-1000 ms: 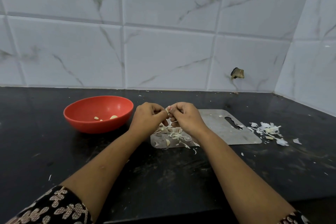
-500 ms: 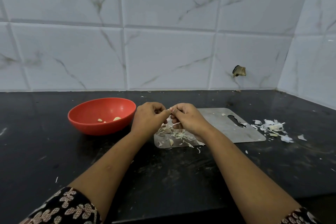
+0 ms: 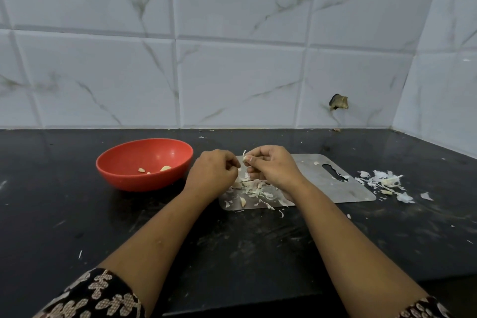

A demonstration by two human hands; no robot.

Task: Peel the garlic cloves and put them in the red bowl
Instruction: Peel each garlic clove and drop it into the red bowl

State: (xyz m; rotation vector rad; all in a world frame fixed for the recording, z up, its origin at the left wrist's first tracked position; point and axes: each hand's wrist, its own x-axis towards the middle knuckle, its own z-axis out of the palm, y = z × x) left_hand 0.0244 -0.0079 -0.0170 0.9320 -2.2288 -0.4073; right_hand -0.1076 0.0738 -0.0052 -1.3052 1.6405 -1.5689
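The right hand point(image 3: 271, 166) pinches a garlic clove point(image 3: 245, 159) at centre; the left hand point(image 3: 213, 173) is curled, its hold unclear. The clove may slip into the peels point(image 3: 254, 188), not the red bowl point(image 3: 144, 181).

There are no words, numbers or signs to read on anything near the hands, not on the bowl, the board or the wall.

The red bowl point(image 3: 129, 183) sits upright at left, a few pale peeled cloves point(image 3: 165, 168) on its floor. Just right of it, a clove point(image 3: 245, 159) with skin curling upward is pinched in the right hand point(image 3: 271, 165).
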